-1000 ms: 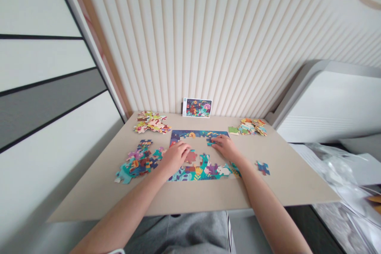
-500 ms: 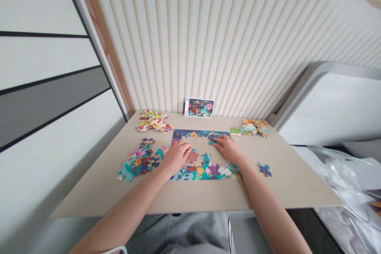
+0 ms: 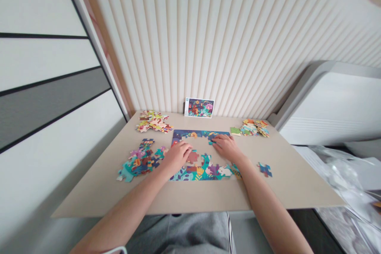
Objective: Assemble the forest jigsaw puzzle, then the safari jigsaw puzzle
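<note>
A partly assembled jigsaw puzzle (image 3: 190,177) lies on the table, its top and bottom rows joined around a gap in the middle. My left hand (image 3: 179,154) rests over its left side, fingers loosely bent and nothing visible in them. At the upper right of the puzzle, my right hand (image 3: 226,146) has its fingertips on a small dark blue puzzle piece (image 3: 210,143), which the fingers partly cover. Between the hands sits a reddish-brown piece (image 3: 193,156). A blue-and-red loose piece (image 3: 264,169) lies right of my right forearm.
Loose colourful pieces (image 3: 138,162) are spread left of the puzzle. Two more piles stand at the back, one left (image 3: 153,122) and one right (image 3: 254,127). A picture card (image 3: 199,107) leans against the ribbed wall. Clear plastic wrapping (image 3: 336,166) lies beyond the table's right edge.
My right hand has lowered and flattened slightly over the dark blue piece, covering more of it. My left hand stays almost where it was.
</note>
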Demonstrator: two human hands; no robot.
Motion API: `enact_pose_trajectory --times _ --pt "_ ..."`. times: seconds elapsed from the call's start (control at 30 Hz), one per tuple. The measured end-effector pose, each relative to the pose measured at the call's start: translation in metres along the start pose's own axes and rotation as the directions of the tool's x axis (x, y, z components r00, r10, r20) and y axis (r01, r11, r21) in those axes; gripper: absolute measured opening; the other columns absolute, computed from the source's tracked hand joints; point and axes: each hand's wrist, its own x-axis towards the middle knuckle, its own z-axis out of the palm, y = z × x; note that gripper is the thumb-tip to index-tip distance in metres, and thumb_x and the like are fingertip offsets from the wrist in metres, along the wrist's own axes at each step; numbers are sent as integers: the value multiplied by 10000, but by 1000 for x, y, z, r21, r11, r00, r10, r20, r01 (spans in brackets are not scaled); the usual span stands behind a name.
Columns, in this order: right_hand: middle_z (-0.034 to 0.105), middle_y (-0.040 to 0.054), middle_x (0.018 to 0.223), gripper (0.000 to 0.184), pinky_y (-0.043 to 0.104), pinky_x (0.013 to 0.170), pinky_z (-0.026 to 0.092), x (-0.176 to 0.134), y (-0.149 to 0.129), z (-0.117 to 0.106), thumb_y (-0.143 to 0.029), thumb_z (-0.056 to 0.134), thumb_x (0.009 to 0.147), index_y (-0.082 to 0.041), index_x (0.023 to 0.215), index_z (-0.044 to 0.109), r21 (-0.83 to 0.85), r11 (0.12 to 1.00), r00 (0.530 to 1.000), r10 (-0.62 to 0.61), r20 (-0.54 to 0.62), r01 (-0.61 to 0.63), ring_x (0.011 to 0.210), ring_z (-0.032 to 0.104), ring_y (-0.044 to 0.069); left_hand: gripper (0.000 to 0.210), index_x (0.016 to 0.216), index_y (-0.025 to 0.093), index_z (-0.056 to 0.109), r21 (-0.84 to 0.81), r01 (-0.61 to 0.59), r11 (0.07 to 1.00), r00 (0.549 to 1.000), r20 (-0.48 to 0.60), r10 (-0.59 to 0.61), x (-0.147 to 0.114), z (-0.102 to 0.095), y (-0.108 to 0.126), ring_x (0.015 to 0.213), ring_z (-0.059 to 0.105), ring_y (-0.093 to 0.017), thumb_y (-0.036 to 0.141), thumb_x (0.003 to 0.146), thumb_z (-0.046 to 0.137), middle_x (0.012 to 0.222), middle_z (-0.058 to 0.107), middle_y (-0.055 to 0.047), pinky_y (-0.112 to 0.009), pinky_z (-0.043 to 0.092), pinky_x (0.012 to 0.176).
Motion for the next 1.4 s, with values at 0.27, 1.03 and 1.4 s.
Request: enact_pose_trajectory --times 0.27,1.03,1.4 --pt "720 66 1220 318 384 971 447 -3 5 -9 -335 456 1021 -265 1143 742 201 978 982 83 -171 -47 1130 644 240 169 1008 222 707 -235 73 969 997 -3 -76 1 1 -2 932 664 -216 235 954 547 998 684 -49 -354 504 885" --pt "758 51 892 360 311 735 521 -14 -56 -12 -436 603 947 -198 1179 743 749 661 1000 12 29 -29 756 658 182 361 1102 181 681 -671 279 686 959 157 -237 4 -7 9 726 699 -188 472 892 652 771 713 -15 -272 538 664" --pt "774 67 978 329 358 818 556 -11 -53 -9 -467 579 950 -207 1101 712 856 514 998 61 28 -56 865 716 215 344 1127 187 666 -618 120 777 958 -132 -253 5 -22 8 817 687 -190 463 980 523 902 711 -53 -289 542 749"
